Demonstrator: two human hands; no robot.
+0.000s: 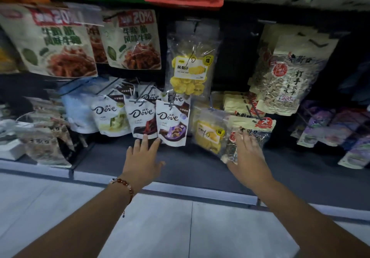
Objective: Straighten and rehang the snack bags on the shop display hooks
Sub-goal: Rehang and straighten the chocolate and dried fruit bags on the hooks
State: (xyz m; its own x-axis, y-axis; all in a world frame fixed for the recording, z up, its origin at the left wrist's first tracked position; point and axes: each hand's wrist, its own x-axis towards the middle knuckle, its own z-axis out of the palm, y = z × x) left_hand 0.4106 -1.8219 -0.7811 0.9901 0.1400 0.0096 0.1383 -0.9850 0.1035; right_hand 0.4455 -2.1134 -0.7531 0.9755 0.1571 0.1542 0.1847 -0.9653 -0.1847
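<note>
Left hand [143, 157] fingers spread beneath Dove bags [172, 124] | right hand [247, 157] flat on seed bag [243, 141]

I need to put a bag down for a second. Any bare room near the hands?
Yes: the dark shelf ledge is bare between the left hand and right hand, below the Dove bags. It is crowded at the ledge's far left, where leaning packets sit, and around the clear seed bag under the right hand.

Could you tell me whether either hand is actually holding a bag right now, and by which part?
Neither grips one. The left hand reaches open-fingered under the Dove bags; the right hand lies against the seed bag bottom.
</note>
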